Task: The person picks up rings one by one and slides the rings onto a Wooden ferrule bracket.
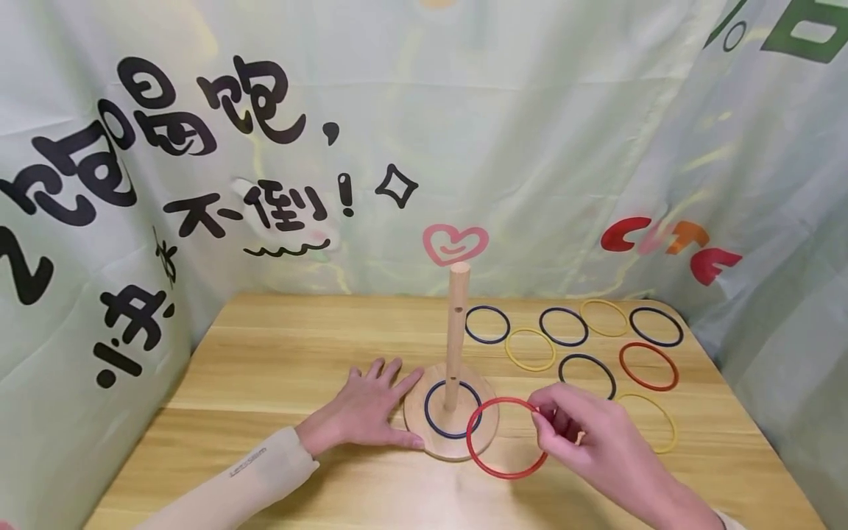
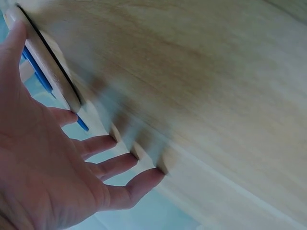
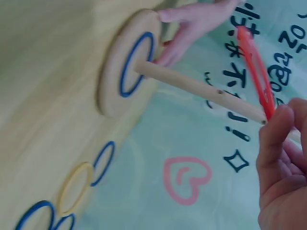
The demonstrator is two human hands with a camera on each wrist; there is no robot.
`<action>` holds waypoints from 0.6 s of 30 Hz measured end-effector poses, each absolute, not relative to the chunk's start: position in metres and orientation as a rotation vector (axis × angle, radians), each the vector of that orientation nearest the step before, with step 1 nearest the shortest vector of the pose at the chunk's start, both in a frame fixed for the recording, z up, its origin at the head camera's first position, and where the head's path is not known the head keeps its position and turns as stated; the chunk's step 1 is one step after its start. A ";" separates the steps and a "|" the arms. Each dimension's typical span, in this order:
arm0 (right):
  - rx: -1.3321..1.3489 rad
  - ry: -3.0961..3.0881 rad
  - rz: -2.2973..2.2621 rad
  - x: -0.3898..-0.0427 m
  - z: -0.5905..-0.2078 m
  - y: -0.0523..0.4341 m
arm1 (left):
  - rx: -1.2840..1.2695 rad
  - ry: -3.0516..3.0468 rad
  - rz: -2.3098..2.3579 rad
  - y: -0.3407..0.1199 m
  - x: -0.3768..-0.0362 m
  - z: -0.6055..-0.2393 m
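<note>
**Red ring pinched at its rim, near the post**

At the lower right of the head view, we see the right hand (image 1: 599, 442) pinching a red ring (image 1: 509, 475) between thumb and fingertips, raised near the post. We judge the ring light and fairly stiff, smooth enough to twist in a loose pinch, and unlikely to break; the outer rim, where the fingers sit, seems the best hold.

At lower centre, the left hand (image 1: 367, 405) is spread, thumb and forefinger at the edge of the round wooden base (image 1: 417, 427). The left wrist view is dim, so we cannot tell how hard it presses.

The wooden post (image 1: 458, 331) stands upright from the base, with one dark blue ring (image 1: 427, 412) lying around its foot. Toward the right of the frame, more blue, yellow and red rings lie on the wooden table (image 1: 265, 353). Behind, printed cloth (image 1: 543, 147) fills the upper frame.
</note>
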State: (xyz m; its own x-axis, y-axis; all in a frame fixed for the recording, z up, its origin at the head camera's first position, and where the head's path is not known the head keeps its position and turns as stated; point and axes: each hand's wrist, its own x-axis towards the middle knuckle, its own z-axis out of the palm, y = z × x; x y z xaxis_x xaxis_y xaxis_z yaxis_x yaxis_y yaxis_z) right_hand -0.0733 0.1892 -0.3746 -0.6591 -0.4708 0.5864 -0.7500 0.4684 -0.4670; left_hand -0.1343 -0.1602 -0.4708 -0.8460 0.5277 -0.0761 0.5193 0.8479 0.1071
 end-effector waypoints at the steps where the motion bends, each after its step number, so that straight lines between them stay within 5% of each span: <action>1: 1.038 -2.308 1.045 -0.075 -0.370 0.188 | 0.832 2.921 0.127 -0.160 -0.134 -0.472; 18: 0.737 -2.107 1.606 -0.102 -0.282 0.149 | 0.830 2.912 0.111 -0.161 -0.134 -0.472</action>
